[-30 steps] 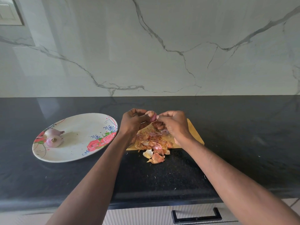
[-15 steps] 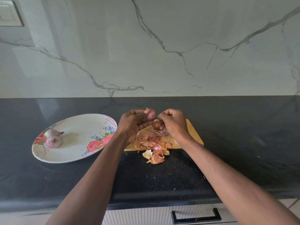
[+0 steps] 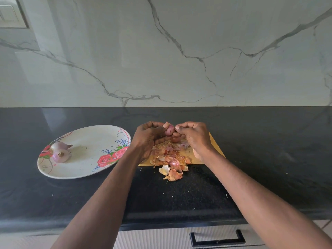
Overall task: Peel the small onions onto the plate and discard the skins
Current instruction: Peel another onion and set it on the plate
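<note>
Onion point(image 3: 168, 129) in the middle of the frame, small and purple-pink, held up above the wooden board point(image 3: 214, 145) between both hands. Left hand point(image 3: 149, 136) has its fingers curled round the bulb from the left side, cupping it, with a pale flap of skin poking up at the top of the bulb. Right hand point(image 3: 193, 135) is curled in tight from the right, fingertips bunched and pressed against the bulb's right edge; whether it has pinched a strip of skin I cannot tell. Just under the held bulb sits another brownish bulb point(image 3: 175, 139), partly hidden by the right hand's fingers, so its state is unclear. Below that, a heap of peeled skins point(image 3: 170, 157) is spread over the board, orange and papery, and a few pieces point(image 3: 171, 174) have spilled off the near edge onto the black bench point(image 3: 269, 159). Over at the left of the frame, the floral plate point(image 3: 89, 159) rests flat on the bench, well apart from the board, and two peeled onions point(image 3: 60, 151) lie touching each other near its left rim. Behind everything, the veined marble wall point(image 3: 179, 51) fills the upper half, with a switch plate point(image 3: 10, 14) in the upper left corner. Down at the bottom right, a black drawer handle point(image 3: 217, 239) shows under the bench edge.
</note>
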